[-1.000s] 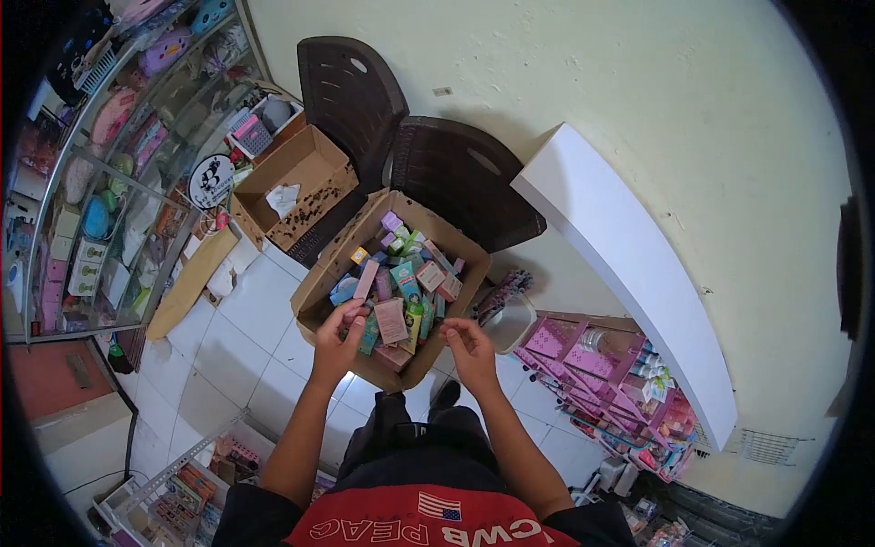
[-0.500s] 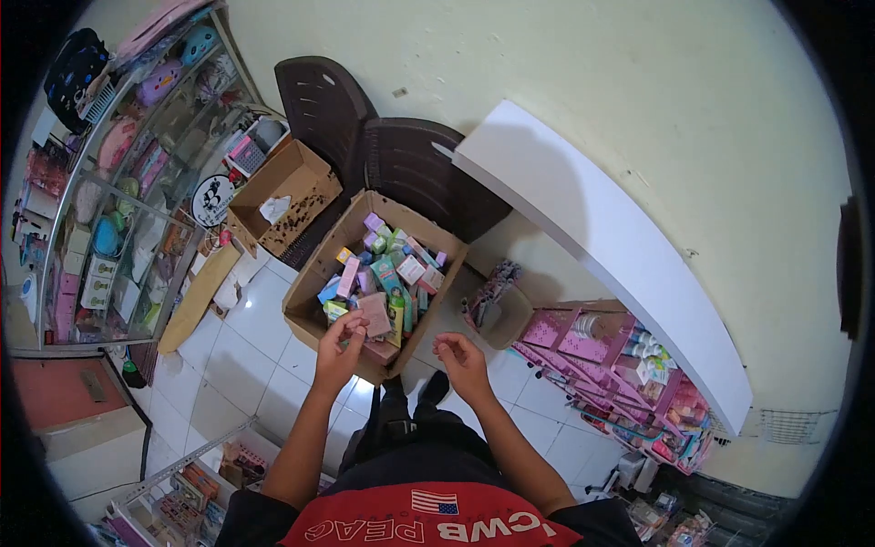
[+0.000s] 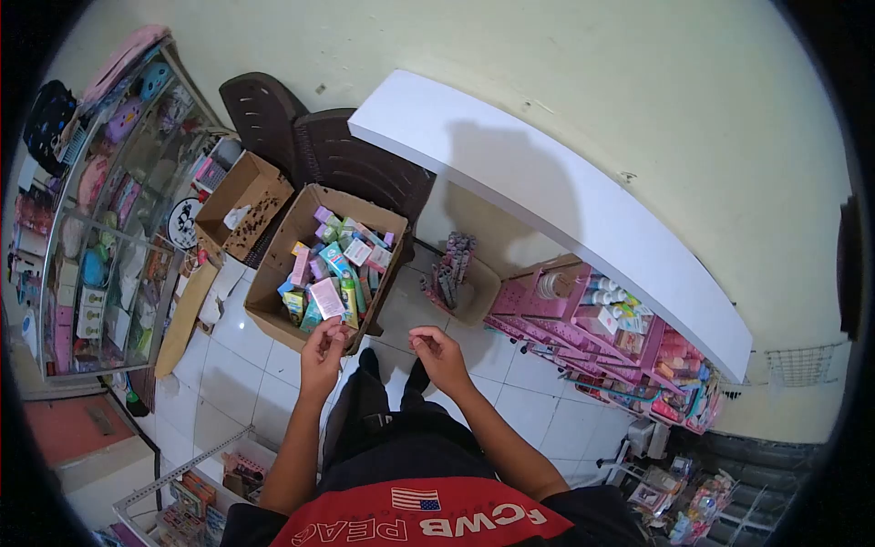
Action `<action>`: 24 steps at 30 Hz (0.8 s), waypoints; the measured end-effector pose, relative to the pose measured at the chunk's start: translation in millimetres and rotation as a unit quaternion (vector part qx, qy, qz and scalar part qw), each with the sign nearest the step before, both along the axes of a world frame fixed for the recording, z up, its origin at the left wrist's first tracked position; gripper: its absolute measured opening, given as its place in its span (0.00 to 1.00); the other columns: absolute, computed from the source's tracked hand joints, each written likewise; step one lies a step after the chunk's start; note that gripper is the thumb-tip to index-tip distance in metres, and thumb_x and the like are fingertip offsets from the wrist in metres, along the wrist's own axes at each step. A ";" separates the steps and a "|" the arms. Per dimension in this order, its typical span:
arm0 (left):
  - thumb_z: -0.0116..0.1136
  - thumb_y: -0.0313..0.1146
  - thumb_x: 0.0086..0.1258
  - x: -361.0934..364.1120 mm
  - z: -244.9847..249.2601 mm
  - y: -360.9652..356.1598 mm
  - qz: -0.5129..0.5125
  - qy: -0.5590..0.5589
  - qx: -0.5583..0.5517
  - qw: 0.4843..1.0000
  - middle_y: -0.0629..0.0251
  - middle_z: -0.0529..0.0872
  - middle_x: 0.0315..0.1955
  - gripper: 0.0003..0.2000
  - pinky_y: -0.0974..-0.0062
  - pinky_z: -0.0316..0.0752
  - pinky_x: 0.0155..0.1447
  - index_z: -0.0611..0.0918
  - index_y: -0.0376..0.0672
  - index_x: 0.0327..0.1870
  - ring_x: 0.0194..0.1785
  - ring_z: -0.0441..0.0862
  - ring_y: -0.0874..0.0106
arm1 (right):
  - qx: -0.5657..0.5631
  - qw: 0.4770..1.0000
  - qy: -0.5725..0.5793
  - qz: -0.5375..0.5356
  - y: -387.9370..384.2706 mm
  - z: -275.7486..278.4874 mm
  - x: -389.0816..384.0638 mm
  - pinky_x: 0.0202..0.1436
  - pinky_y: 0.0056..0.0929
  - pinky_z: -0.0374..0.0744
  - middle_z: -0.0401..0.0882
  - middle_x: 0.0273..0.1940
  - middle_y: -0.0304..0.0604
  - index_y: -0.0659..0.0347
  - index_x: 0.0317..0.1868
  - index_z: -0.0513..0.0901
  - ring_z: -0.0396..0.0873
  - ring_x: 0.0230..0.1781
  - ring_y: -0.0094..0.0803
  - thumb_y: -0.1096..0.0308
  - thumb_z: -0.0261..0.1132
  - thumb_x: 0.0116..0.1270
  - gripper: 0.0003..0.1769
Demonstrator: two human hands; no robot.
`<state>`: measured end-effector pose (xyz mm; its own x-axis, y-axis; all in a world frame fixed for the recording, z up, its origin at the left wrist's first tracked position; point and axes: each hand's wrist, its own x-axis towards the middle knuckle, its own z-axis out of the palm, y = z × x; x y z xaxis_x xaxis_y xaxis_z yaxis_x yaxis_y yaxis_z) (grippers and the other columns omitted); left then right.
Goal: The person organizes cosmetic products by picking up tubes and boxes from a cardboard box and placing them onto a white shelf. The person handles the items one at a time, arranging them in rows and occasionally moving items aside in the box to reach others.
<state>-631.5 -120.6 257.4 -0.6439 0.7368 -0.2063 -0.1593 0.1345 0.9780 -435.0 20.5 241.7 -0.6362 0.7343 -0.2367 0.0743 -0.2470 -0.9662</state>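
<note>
A large open cardboard box stands on the white tiled floor ahead of me, packed with several small colourful product boxes. My left hand hovers at the box's near edge, fingers pinched together; I cannot make out whether anything small is between them. My right hand is to the right of the box, above the floor, fingers loosely curled and apart, holding nothing. My dark trousers and feet show between the two arms.
A second open cardboard box sits behind on the left, beside two dark plastic chairs. A long white shelf runs to the right above a pink product rack. A small carton of items and a glass display case flank the area.
The view has swung right, so the box now lies further left. Both hands have drawn back from over the box to its near edge.
</note>
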 end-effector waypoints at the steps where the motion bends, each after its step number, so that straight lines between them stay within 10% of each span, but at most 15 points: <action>1: 0.55 0.29 0.81 2.4 -0.5 0.5 0.000 -0.009 0.003 1.000 0.61 0.86 0.50 0.16 0.73 0.77 0.61 0.77 0.36 0.65 0.54 0.82 0.73 | -0.005 1.000 -0.001 0.000 0.0 -3.9 2.6 0.52 0.23 0.79 0.85 0.44 0.37 0.63 0.54 0.83 0.81 0.46 0.21 0.71 0.63 0.77 0.10; 24: 0.57 0.27 0.78 -153.9 -52.5 -34.4 -0.079 0.009 -0.092 0.993 0.61 0.86 0.53 0.18 0.72 0.76 0.61 0.77 0.40 0.66 0.53 0.83 0.73 | 0.037 0.984 -0.172 0.039 -5.9 -67.7 -182.0 0.51 0.28 0.80 0.84 0.42 0.42 0.65 0.56 0.81 0.83 0.45 0.27 0.66 0.64 0.76 0.15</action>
